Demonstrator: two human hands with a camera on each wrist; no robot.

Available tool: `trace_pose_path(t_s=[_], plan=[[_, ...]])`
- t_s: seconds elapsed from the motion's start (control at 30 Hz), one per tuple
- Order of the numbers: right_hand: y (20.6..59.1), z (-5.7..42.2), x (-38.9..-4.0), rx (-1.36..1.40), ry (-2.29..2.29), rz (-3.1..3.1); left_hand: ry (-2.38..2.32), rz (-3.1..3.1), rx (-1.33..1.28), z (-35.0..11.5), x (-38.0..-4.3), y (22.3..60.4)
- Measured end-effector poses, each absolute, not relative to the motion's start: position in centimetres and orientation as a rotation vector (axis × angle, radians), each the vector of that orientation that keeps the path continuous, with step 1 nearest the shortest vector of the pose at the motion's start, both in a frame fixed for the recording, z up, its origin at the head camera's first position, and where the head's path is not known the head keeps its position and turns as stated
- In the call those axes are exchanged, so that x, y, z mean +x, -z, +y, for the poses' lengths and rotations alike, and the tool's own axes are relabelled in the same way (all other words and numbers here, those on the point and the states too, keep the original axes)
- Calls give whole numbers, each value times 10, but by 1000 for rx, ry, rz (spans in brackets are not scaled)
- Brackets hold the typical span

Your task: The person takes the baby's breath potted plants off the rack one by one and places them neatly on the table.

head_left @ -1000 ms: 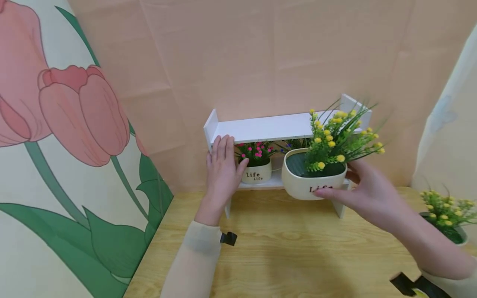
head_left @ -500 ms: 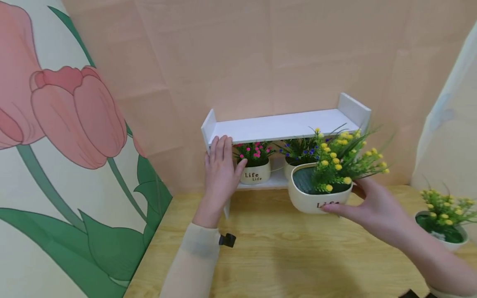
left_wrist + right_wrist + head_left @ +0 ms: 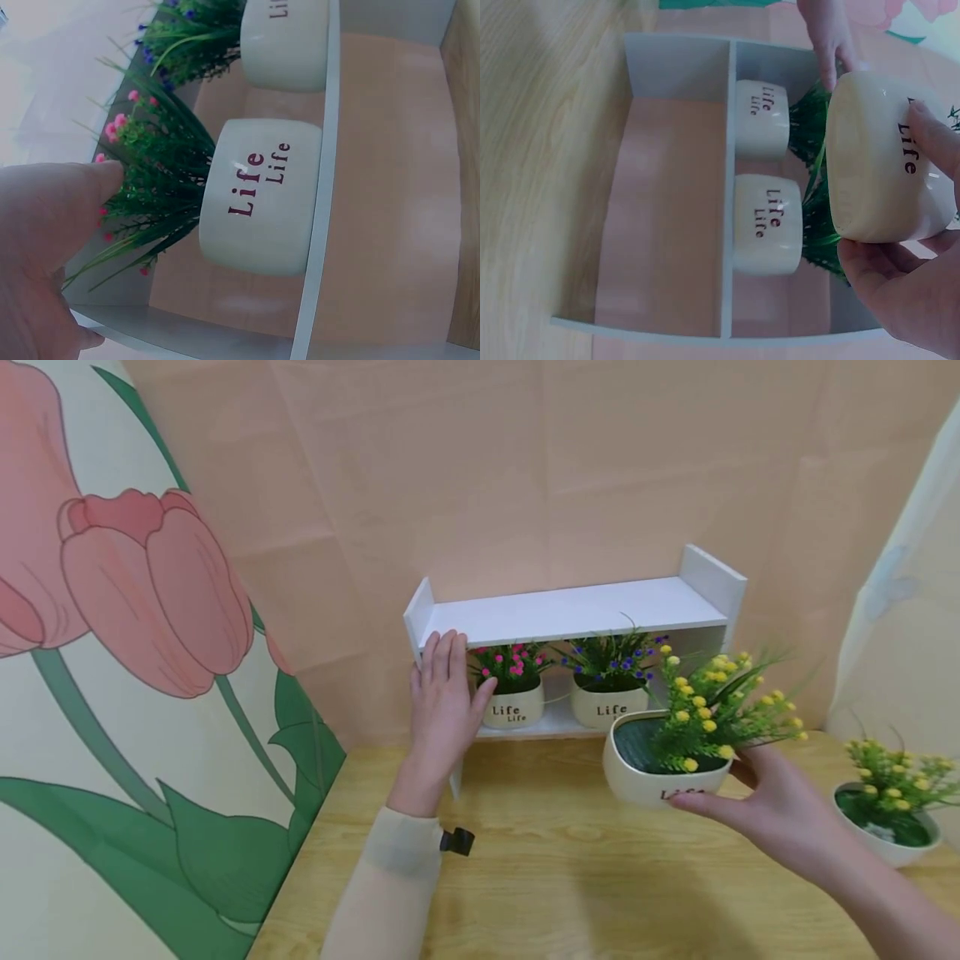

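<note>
My right hand [image 3: 780, 797] grips the yellow-flowered pot [image 3: 639, 779] between thumb and fingers, above the wooden table [image 3: 517, 893], near side of the white shelf [image 3: 577, 610], toward its right end. My left hand [image 3: 441, 706] rests straight-fingered on its left end, beside the pink-flowered pot [image 3: 517, 706].

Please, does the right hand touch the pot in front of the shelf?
Touching. In the right wrist view, the right hand grips the pot, its thumb against the printed side.
</note>
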State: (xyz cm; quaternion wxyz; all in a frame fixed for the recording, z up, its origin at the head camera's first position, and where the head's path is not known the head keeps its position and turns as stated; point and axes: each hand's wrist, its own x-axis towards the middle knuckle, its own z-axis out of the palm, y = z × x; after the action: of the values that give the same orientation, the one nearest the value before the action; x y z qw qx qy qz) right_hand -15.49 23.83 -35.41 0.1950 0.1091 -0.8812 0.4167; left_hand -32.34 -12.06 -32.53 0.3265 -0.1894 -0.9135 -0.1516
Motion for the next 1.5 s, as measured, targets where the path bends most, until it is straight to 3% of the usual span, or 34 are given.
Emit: trace_pose_path(t_s=[0.4,0.83,1.5], plan=[[375,254,-151,202,-1194,-2553,396,-2414,-482,-119,-323,322],[404,277,-154,283,-1267,-2447,417,-2399,-488,-120,-322,323],[440,317,-160,67,-1286,-2623,398,-2387,-492,-120,-325,325]])
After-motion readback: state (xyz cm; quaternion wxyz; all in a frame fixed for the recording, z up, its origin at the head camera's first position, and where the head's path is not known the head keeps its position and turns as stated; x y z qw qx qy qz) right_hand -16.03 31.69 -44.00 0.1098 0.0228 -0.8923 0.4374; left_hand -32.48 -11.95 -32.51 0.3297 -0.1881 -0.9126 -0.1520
